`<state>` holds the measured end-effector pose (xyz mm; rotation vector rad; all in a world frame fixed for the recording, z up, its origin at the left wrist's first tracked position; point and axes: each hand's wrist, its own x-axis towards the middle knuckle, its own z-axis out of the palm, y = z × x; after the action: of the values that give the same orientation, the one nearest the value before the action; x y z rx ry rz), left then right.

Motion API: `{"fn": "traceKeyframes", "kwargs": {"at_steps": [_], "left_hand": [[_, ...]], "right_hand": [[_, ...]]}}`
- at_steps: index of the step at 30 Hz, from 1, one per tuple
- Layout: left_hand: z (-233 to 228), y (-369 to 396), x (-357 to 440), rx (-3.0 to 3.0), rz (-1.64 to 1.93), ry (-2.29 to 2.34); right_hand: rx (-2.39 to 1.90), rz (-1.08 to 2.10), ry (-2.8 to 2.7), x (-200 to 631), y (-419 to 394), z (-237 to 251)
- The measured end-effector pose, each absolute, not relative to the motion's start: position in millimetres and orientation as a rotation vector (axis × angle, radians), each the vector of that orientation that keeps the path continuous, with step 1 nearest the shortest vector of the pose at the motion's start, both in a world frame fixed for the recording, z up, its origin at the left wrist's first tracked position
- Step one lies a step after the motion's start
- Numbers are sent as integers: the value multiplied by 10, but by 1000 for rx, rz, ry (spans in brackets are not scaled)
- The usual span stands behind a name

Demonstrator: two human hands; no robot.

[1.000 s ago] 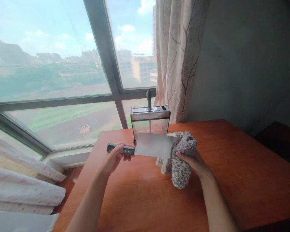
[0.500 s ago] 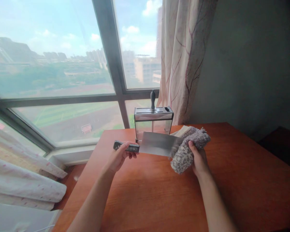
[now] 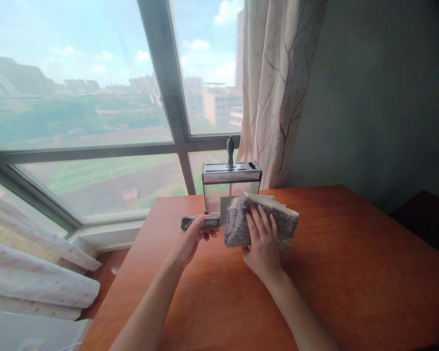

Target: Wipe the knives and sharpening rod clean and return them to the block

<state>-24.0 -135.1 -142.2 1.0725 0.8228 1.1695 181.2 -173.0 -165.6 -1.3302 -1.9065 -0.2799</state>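
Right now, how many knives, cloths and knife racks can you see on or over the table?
Knives: 2, the cleaver held by the left hand, and one handle sticking out of the rack
Cloths: 1, under the right hand
Knife racks: 1
Total: 4

Both forearms are bare from the lower edge of the picture up to the wrists, with no sleeve showing. The left hand [image 3: 192, 239] and the right hand [image 3: 261, 243] are ungloved, with short, unpainted nails and bare wrists.
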Motion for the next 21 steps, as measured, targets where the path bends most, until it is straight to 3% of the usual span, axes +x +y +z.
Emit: {"fn": "traceKeyframes", "kwargs": {"at_steps": [21], "left_hand": [[-1420,-1368,-191,1011,1199,799]], "right_hand": [[-1345,-368,-1889,1853,-1747,-1652]]}}
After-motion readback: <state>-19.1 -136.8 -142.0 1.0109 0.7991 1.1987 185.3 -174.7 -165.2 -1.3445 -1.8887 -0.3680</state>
